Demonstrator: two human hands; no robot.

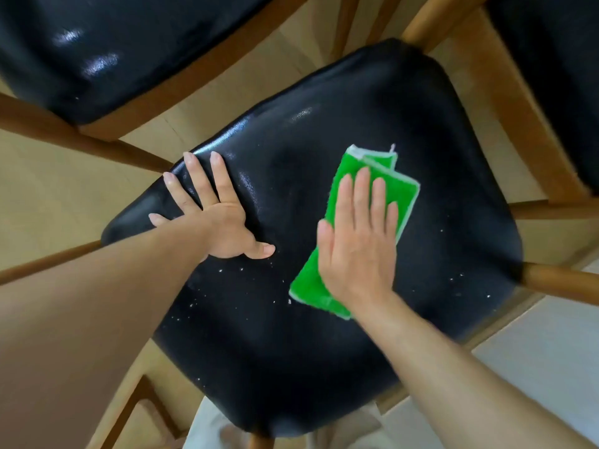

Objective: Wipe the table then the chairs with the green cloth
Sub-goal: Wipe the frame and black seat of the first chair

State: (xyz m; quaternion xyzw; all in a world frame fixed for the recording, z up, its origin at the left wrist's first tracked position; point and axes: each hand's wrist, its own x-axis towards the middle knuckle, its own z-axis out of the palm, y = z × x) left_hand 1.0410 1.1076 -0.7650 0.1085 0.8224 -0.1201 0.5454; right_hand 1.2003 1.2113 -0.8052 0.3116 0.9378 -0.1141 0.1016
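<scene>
Here, three chair seats, seemingly, one green cloth

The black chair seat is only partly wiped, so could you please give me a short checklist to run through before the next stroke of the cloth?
1. Cloth under the wiping hand: ok. The right hand presses flat on the green cloth.
2. Cloth flat on the seat: ok; it lies folded on the black chair seat.
3. Chair steadied: ok. The left hand rests spread near the seat's far left edge.
4. Seat clean: not ok. White crumbs remain between the hands and near the right edge.
5. Stroke path free: ok towards the crumbs at lower left.
6. Other chairs wiped: cannot tell.
</scene>
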